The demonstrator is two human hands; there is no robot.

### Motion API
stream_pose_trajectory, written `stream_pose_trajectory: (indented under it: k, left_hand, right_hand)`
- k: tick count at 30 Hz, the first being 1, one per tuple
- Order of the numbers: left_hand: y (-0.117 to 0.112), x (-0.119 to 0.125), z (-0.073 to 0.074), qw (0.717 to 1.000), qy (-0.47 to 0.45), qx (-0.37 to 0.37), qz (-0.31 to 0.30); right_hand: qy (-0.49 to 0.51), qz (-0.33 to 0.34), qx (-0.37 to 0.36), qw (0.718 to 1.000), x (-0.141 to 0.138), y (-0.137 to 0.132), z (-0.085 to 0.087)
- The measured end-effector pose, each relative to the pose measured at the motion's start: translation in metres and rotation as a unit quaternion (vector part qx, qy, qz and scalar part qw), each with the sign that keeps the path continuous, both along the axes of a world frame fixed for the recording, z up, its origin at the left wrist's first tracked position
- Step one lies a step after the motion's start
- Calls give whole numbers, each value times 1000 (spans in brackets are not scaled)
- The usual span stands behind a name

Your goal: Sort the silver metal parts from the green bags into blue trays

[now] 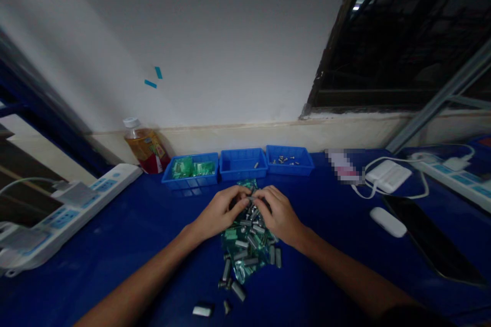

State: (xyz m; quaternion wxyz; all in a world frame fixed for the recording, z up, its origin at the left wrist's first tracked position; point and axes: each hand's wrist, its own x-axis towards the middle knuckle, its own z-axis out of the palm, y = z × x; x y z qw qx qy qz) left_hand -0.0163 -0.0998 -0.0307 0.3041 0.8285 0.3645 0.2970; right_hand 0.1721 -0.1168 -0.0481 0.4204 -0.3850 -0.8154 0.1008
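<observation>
My left hand (225, 208) and my right hand (279, 213) meet over a pile, fingers closed in a pinch. Between their fingertips is a small grey metal piece (251, 198), partly covered by the fingers; its exact kind cannot be made out. Beneath and in front of the hands lie several grey metal blocks (251, 261) and small screws (226, 307), heaped on crinkled green-tinted plastic bags (245, 272). One pale metal block (202, 310) lies apart at the front.
Along the wall stand three blue trays: one with green packets (192, 167), one with a single small piece (256, 165), one with small screws (286, 159). A drink bottle (148, 148) and power strip (82, 207) flank the left. A phone (433, 240), white case (388, 222) and cables lie right.
</observation>
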Motion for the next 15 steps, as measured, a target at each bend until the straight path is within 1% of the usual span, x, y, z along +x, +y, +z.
stream_pose_trajectory:
  k: [2, 4, 7, 11, 15]
  left_hand:
    - [-2, 0, -2, 999, -17, 31, -6]
    - [-5, 0, -4, 998, -13, 69, -8]
    - [-7, 1, -5, 995, 3, 100, 14]
    - [-7, 1, -7, 994, 10, 89, 63]
    - [-7, 3, -9, 995, 20, 73, 70]
  right_hand:
    - [19, -11, -9, 1000, -1, 1, -2]
    - [27, -11, -20, 999, -1, 0, -3]
    - [30, -8, -28, 999, -2, -1, -3]
    - [19, -13, -7, 1000, -1, -5, 0]
    - [-45, 3, 33, 998, -1, -7, 2]
